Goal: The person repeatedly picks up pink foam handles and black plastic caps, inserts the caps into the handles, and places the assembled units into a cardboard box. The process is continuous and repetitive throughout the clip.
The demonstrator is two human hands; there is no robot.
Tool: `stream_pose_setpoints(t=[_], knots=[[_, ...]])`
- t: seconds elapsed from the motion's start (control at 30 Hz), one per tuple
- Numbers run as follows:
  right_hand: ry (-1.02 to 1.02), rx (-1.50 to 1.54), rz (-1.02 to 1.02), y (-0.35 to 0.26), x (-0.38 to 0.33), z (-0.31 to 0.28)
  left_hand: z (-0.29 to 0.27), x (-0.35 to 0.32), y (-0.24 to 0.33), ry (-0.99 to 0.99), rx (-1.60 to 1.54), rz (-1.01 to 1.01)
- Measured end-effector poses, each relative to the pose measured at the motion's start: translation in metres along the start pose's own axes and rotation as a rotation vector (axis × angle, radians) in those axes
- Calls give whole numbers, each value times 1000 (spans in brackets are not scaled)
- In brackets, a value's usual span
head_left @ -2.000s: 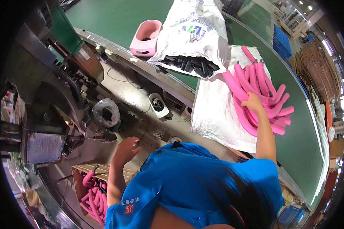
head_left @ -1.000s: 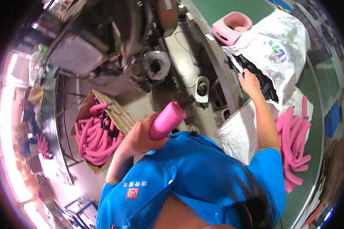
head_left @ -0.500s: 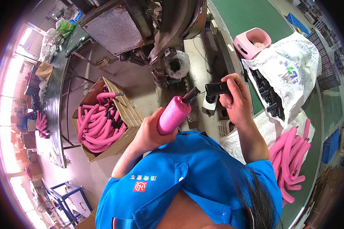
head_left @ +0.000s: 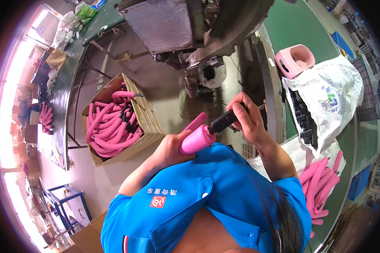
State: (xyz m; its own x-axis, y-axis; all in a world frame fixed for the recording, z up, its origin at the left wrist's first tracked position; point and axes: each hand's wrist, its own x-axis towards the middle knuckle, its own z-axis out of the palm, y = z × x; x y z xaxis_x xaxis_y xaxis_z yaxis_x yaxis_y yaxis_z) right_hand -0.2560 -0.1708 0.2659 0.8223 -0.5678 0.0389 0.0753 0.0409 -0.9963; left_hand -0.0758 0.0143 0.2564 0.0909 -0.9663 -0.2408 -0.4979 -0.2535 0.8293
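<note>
A pink foam tube (head_left: 194, 142) is wrapped in the fingers of my left hand (head_left: 171, 149), its end pointing up and to the right. A narrow pink piece (head_left: 195, 122) shows beside it; I cannot tell whether it is part of the tube. My right hand (head_left: 248, 120) pinches a black plastic part (head_left: 222, 122), thicker toward my fingers. The narrower tip of that part touches the end of the tube. Whether it reaches inside cannot be made out.
A cardboard box (head_left: 150, 137) of pink foam tubes stands at left. A heavy machine (head_left: 158, 25) rises ahead. On the green bench (head_left: 289, 23) at right are a pink plastic container (head_left: 288, 63), a white sack (head_left: 333, 95) of black parts and several pink tubes (head_left: 314, 185).
My right hand has brought the black part left and down to the tube's end. The tube has tilted further right. The view has shifted slightly, so the machine appears farther right.
</note>
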Motion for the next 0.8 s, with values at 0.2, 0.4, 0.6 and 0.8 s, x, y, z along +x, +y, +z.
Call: stream_pose_setpoints(t=[0.2, 0.4, 0.6, 0.8], knots=[[22, 20, 23, 40, 44, 12, -4, 11, -27, 170, -47, -39], [170, 255, 288, 86, 98, 27, -14, 39, -65, 300, -15, -36], [295, 112, 258, 88, 163, 33, -41, 68, -58, 361, -112, -117], [209, -105, -9, 85, 183, 39, -38, 85, -85, 282, -307, -75]])
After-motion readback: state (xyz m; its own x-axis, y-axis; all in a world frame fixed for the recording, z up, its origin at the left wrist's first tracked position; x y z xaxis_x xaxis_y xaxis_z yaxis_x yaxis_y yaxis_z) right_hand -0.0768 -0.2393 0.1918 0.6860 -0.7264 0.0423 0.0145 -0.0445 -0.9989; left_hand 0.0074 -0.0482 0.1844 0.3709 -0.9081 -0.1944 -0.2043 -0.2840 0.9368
